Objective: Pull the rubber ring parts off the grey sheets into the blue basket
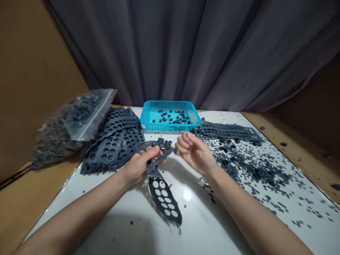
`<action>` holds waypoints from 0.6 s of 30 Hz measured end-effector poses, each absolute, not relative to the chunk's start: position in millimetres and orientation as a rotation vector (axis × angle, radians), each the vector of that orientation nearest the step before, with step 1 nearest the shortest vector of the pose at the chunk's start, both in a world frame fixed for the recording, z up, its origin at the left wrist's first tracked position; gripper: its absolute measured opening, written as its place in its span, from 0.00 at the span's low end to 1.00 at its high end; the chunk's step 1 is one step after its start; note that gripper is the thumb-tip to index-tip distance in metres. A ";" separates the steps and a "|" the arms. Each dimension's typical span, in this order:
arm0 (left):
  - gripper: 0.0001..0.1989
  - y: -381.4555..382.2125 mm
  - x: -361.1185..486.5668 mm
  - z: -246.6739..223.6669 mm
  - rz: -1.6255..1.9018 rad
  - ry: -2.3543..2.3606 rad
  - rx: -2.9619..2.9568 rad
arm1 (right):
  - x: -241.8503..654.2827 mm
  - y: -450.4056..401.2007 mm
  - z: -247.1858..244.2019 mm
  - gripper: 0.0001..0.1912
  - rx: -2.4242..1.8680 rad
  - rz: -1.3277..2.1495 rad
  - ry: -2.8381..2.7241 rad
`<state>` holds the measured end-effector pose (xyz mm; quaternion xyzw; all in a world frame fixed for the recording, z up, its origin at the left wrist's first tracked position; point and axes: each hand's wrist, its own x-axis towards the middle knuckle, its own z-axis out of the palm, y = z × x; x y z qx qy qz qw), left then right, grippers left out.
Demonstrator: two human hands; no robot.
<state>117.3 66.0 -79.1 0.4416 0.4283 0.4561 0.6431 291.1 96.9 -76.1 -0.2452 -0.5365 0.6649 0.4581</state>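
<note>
White tabletop (117, 232); dark perforated sheets (120, 140) heap by its left edge, a blue basket (170, 126) sits at its far edge. Above its middle, between both side edges, hangs a punched dark strip (153, 173), probably light, soft and floppy, liable to tear at thin webs; its solid border would hold best. The left hand (139, 164) has its grip clamped on the strip's upper part. The right hand (195, 154) curls beside its tip, fingers together; whether they pinch anything is unclear. Small black bits (261, 173) scatter toward the right edge.

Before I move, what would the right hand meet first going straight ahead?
The right hand would likely first meet the perforated dark strip in the left hand, very close by, though depth is unclear.
</note>
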 end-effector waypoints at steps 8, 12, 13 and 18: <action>0.14 70.3 105.6 -74.2 0.954 0.997 1.514 | 325.2 210.5 -73.6 0.18 -1.261 0.621 -1.930; 0.10 71.1 105.8 -70.0 0.827 1.107 1.810 | 317.0 259.6 -75.0 0.15 -1.421 0.507 -2.059; 0.11 71.6 106.1 -69.4 0.814 1.137 1.859 | 313.8 261.5 -72.3 0.15 -1.447 0.475 -2.080; 0.14 77.3 102.8 -63.7 0.740 1.221 2.109 | 298.3 201.4 -39.5 0.13 -1.198 0.382 -2.165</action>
